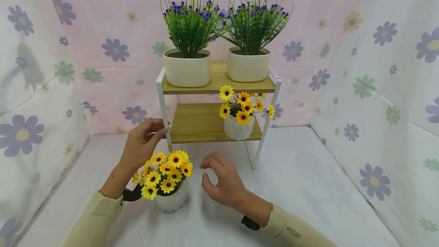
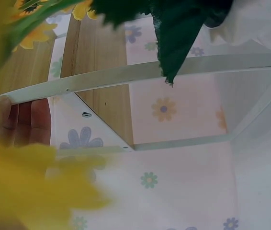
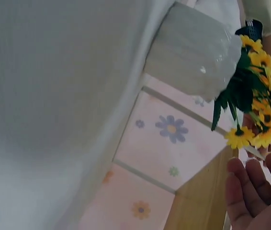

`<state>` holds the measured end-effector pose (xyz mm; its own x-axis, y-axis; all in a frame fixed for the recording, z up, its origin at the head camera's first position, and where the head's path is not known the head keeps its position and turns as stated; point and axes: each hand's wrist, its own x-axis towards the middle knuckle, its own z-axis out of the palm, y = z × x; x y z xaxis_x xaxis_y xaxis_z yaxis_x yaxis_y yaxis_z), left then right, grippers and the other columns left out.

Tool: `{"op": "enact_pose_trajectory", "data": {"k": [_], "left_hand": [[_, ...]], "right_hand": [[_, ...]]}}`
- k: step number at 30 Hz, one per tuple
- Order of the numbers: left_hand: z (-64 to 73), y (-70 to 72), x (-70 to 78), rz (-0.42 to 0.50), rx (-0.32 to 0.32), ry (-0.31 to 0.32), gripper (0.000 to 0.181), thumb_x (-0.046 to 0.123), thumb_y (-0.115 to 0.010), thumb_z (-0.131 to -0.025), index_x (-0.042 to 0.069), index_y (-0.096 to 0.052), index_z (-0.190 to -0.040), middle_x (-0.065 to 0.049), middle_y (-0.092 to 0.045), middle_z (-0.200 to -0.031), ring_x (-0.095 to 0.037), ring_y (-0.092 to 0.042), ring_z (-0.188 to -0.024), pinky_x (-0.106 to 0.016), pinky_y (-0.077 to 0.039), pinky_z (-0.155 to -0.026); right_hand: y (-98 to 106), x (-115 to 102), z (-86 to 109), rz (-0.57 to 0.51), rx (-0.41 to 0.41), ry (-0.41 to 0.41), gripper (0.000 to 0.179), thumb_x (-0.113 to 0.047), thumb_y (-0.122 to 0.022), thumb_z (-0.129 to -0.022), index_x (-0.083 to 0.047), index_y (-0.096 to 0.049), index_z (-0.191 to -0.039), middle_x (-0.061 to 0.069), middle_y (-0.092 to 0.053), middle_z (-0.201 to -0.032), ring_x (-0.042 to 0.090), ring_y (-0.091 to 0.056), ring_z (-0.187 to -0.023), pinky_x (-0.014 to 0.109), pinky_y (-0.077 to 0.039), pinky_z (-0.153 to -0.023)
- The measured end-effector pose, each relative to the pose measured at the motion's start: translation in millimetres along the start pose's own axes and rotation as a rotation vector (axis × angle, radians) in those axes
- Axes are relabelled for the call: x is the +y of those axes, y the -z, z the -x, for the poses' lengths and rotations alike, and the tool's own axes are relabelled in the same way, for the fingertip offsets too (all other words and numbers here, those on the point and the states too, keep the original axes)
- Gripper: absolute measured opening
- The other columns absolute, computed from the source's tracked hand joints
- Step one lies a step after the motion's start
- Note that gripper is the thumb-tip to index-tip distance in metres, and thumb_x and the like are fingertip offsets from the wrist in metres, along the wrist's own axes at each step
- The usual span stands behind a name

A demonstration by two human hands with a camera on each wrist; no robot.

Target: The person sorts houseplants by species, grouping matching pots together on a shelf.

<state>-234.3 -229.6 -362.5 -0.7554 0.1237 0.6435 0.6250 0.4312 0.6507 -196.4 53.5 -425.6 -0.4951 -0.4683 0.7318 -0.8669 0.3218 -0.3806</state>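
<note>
My left hand (image 1: 142,140) pinches the left upright of the two-tier shelf (image 1: 205,121), thumb in front and fingers behind the white frame (image 2: 102,79). Close in front of that wrist stands a ribbed white pot (image 1: 173,199) of yellow daisies (image 1: 168,174), upright on the white cloth. My right hand (image 1: 223,180) hovers to the right of this pot with fingers loosely bent and nothing in them. In the right wrist view, the right hand's fingers (image 3: 250,184) show beside the yellow flowers (image 3: 267,96). A second white pot (image 1: 239,127) with yellow-orange daisies sits at the lower board's right end.
Two cream planters (image 1: 188,69) with purple flowers and tall grass stand side by side on the shelf's top board. Floral cloth walls (image 1: 374,87) enclose the table (image 1: 308,186) at the back and both sides.
</note>
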Motion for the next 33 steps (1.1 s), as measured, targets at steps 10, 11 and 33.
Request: {"op": "enact_pose_trajectory", "data": {"k": [10, 11, 33], "left_hand": [[-0.1, -2.0, 0.3, 0.004, 0.001, -0.007, 0.022, -0.006, -0.065, -0.102, 0.0, -0.068, -0.124, -0.012, -0.071, -0.114, 0.0, -0.07, -0.101, -0.013, -0.058, -0.088], [-0.2, -2.2, 0.2, 0.003, 0.001, -0.008, 0.022, -0.006, -0.065, -0.102, -0.001, -0.068, -0.124, -0.012, -0.071, -0.114, 0.0, -0.07, -0.101, -0.013, -0.058, -0.088], [0.1, -0.1, -3.6, 0.01, 0.004, 0.0, 0.023, -0.007, -0.065, -0.102, -0.001, -0.067, -0.124, -0.012, -0.071, -0.114, 0.001, -0.07, -0.101, -0.014, -0.059, -0.089]], "right_hand": [[-13, -5, 2.8, -0.037, -0.37, -0.055, 0.037, -0.015, -0.071, -0.098, -0.015, -0.064, -0.134, 0.0, -0.061, -0.14, 0.01, -0.062, -0.124, 0.023, -0.055, -0.104], [-15, -5, 2.6, -0.041, -0.388, -0.046, 0.039, -0.016, -0.071, -0.098, -0.015, -0.064, -0.136, 0.0, -0.06, -0.143, 0.01, -0.06, -0.128, 0.023, -0.053, -0.106], [-48, -7, -17.3, -0.04, -0.474, -0.122, 0.06, -0.044, -0.083, -0.094, -0.019, -0.062, -0.143, -0.006, -0.058, -0.149, 0.003, -0.055, -0.134, 0.021, -0.048, -0.112]]}}
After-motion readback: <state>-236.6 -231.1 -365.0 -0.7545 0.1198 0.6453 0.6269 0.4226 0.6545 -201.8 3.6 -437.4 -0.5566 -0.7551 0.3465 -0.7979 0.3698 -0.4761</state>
